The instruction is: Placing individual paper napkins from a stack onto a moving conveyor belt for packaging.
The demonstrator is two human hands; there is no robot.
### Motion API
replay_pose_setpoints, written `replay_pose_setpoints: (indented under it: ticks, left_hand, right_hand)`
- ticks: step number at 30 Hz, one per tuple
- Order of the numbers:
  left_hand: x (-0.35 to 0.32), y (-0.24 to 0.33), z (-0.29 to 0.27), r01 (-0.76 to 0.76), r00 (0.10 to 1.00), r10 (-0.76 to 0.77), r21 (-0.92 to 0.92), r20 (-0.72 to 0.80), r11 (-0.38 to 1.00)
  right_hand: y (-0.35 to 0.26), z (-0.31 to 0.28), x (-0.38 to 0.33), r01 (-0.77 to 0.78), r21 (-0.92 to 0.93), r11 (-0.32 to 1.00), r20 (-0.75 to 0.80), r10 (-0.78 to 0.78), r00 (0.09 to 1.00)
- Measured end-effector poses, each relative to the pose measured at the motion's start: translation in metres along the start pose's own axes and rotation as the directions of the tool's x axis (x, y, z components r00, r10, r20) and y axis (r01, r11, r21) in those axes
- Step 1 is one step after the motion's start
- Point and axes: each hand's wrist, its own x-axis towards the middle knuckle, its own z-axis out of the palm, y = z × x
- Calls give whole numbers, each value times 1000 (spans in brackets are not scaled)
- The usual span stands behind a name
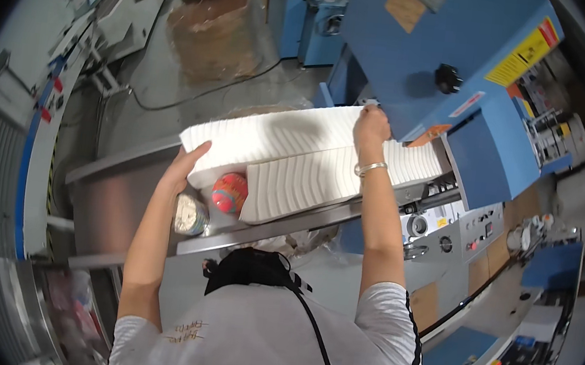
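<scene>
My left hand (183, 167) grips the left end of a long white stack (276, 136) that looks like folded tissue, its thumb on the top edge. My right hand (373, 127) is closed at the far right end of the same stack, its fingertips partly hidden. Right beside it, on the near side, lies a second white stack (307, 182) with wavy layered lines, reaching right toward the blue machine. A round red patterned object (229, 192) sits against the near stack's left end. Close to my left wrist stands a short cylinder (190, 215) with a pale top.
A metal trough (116, 196) carries the stacks. The blue machine (419, 60) overhangs its right end, above a control panel (480, 231) with knobs. Beyond the trough are a plastic-lined brown bin (215, 35) and a black cable (194, 104) on the floor.
</scene>
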Motion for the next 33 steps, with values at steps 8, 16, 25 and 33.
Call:
replay_pose_setpoints:
  ticks: [8, 16, 25, 33]
  left_hand:
    - [-4, 0, -6, 17, 1000, -17, 12, -4, 1000]
    - [-5, -1, -5, 25, 999, -24, 47, -27, 999]
    - [-1, -3, -6, 9, 1000, -10, 70, 15, 997]
    - [-8, 12, -2, 36, 998, -43, 146, 39, 989]
  right_hand:
    - [-4, 6, -2, 28, -18, 999, -17, -28, 999]
    - [2, -7, 0, 114, -19, 993, 170, -109, 979]
    - [0, -8, -7, 268, -207, 941, 271, -208, 940]
    - [-5, -16, -8, 374, -272, 887, 478, -213, 852]
